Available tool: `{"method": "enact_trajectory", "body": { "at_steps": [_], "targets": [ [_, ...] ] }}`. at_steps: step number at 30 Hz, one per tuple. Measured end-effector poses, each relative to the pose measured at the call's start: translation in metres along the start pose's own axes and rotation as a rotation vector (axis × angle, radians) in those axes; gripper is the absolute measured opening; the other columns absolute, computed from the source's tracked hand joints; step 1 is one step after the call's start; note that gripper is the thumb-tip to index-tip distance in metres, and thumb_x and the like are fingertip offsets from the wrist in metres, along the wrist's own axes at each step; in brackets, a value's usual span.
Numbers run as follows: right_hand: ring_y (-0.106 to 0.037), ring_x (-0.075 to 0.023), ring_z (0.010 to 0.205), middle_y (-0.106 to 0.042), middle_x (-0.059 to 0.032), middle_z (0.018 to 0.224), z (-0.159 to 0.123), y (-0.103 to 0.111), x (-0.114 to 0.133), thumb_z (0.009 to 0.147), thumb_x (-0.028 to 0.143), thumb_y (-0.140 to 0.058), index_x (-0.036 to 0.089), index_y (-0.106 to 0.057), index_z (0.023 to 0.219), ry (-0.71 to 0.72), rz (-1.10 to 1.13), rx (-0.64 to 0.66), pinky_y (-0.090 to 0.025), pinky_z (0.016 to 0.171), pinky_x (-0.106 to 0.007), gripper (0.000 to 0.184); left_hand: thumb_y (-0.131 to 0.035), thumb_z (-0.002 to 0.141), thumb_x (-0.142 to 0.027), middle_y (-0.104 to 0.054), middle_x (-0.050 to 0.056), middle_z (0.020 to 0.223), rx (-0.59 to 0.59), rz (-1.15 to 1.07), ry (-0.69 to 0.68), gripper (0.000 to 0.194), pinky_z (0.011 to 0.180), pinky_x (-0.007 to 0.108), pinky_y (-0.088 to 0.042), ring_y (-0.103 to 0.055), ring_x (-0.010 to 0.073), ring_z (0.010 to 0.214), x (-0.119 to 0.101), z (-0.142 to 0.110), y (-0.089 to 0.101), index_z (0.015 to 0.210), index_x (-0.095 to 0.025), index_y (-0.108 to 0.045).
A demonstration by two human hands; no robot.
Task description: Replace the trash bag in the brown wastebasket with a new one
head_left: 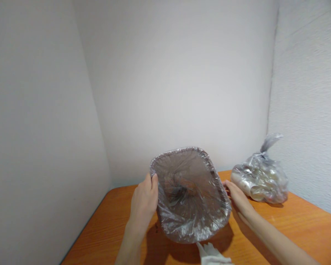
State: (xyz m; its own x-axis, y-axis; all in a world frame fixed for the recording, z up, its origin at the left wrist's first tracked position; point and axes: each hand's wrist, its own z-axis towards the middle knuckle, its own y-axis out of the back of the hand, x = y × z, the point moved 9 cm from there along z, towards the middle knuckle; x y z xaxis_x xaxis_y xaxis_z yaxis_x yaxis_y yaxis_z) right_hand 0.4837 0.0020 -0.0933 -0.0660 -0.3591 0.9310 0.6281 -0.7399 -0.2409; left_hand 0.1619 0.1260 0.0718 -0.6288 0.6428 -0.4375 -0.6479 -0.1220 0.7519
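Note:
A rounded rectangular bin [217, 176] is tilted so that its open top faces me. A thin, see-through grey plastic bag [193, 191] lines the inside and is folded over the rim, wrinkled and shiny. My left hand [146, 197] grips the bin's left rim, thumb on the near side. At the right edge, my right hand [237, 197] holds the side, with its fingertips partly hidden behind the rim. The bin's outer walls and base are mostly out of sight.
A knotted clear plastic bag [262, 178] with pale items inside stands at the back right of the wooden table [116, 221]. What looks like a white glove [212, 254] lies at the near edge, below the bin. Walls [182, 92] enclose the table behind and at both sides.

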Motion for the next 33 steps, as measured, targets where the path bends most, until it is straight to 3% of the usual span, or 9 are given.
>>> {"method": "enact_trajectory", "body": {
  "at_steps": [3, 8, 13, 17, 21, 25, 29, 33],
  "targets": [
    [-0.068, -0.0222, 0.087, -0.074, -0.0092, 0.098, 0.01, -0.001, 0.022, 0.084, 0.067, -0.056, 0.018, -0.069, 0.1, 0.036, 0.096, 0.052, -0.053, 0.075, -0.032, 0.053, -0.023, 0.101, -0.043, -0.073, 0.014, 0.102, 0.003, -0.011, -0.013, 0.039, 0.077, 0.035, -0.042, -0.068, 0.0329, 0.102, 0.005, 0.003, -0.001, 0.093, -0.023, -0.055],
    [-0.068, -0.0189, 0.08, -0.076, -0.0052, 0.095, 0.0, -0.039, 0.034, 0.073, 0.053, -0.08, 0.019, -0.072, 0.097, -0.016, 0.296, 0.257, -0.053, 0.073, -0.027, 0.042, -0.024, 0.101, -0.044, -0.074, 0.015, 0.104, 0.009, -0.007, -0.031, 0.04, 0.08, 0.036, -0.045, -0.068, 0.033, 0.103, 0.014, 0.009, 0.0, 0.095, -0.023, -0.057],
    [-0.071, -0.0189, 0.088, -0.078, -0.0026, 0.094, 0.001, -0.042, 0.022, 0.08, 0.041, -0.074, 0.021, -0.074, 0.093, -0.106, 0.467, 0.231, -0.056, 0.086, -0.029, 0.023, -0.029, 0.101, -0.043, -0.075, 0.013, 0.103, 0.005, -0.087, -0.092, 0.04, 0.083, 0.033, -0.047, -0.069, 0.0279, 0.1, 0.015, 0.01, 0.005, 0.097, -0.021, -0.062],
    [-0.072, -0.0184, 0.075, -0.077, -0.0031, 0.083, 0.013, -0.034, 0.016, 0.088, 0.029, -0.061, 0.021, -0.073, 0.087, -0.186, 0.53, 0.211, -0.06, 0.077, -0.03, 0.014, -0.032, 0.101, -0.044, -0.076, 0.012, 0.101, -0.001, -0.105, -0.099, 0.04, 0.082, 0.032, -0.048, -0.069, 0.0276, 0.099, 0.015, 0.01, 0.008, 0.097, -0.021, -0.065],
    [-0.069, -0.013, 0.06, -0.073, -0.0006, 0.067, 0.027, -0.027, 0.024, 0.092, 0.027, -0.056, 0.022, -0.069, 0.078, -0.177, 0.518, 0.202, -0.058, 0.063, -0.022, 0.02, -0.034, 0.1, -0.044, -0.075, 0.012, 0.104, 0.003, -0.122, -0.113, 0.039, 0.084, 0.032, -0.047, -0.069, 0.028, 0.102, 0.012, 0.011, 0.01, 0.098, -0.021, -0.065],
    [-0.072, -0.0181, 0.08, -0.077, -0.0049, 0.09, 0.032, -0.042, 0.055, 0.091, 0.047, -0.059, 0.023, -0.072, 0.093, -0.1, 0.459, 0.308, -0.059, 0.074, -0.028, 0.028, -0.032, 0.101, -0.042, -0.075, 0.013, 0.1, 0.015, -0.099, -0.108, 0.038, 0.081, 0.031, -0.046, -0.069, 0.0269, 0.097, 0.013, 0.01, 0.008, 0.094, -0.021, -0.063],
    [-0.071, -0.0187, 0.086, -0.077, -0.0043, 0.098, 0.04, -0.067, 0.085, 0.075, 0.034, -0.079, 0.022, -0.074, 0.096, -0.032, 0.342, 0.38, -0.057, 0.078, -0.026, 0.025, -0.031, 0.102, -0.042, -0.075, 0.013, 0.101, 0.026, -0.099, -0.124, 0.039, 0.082, 0.031, -0.045, -0.069, 0.0266, 0.099, 0.011, 0.009, 0.008, 0.097, -0.021, -0.063],
    [-0.07, -0.0191, 0.072, -0.077, -0.0047, 0.085, 0.064, -0.08, 0.085, 0.069, 0.031, -0.079, 0.02, -0.073, 0.088, -0.015, 0.203, 0.318, -0.057, 0.07, -0.031, 0.023, -0.03, 0.102, -0.041, -0.075, 0.013, 0.104, 0.031, -0.088, -0.122, 0.04, 0.083, 0.03, -0.045, -0.069, 0.0266, 0.102, 0.009, 0.009, 0.009, 0.102, -0.021, -0.065]
  ]
}}
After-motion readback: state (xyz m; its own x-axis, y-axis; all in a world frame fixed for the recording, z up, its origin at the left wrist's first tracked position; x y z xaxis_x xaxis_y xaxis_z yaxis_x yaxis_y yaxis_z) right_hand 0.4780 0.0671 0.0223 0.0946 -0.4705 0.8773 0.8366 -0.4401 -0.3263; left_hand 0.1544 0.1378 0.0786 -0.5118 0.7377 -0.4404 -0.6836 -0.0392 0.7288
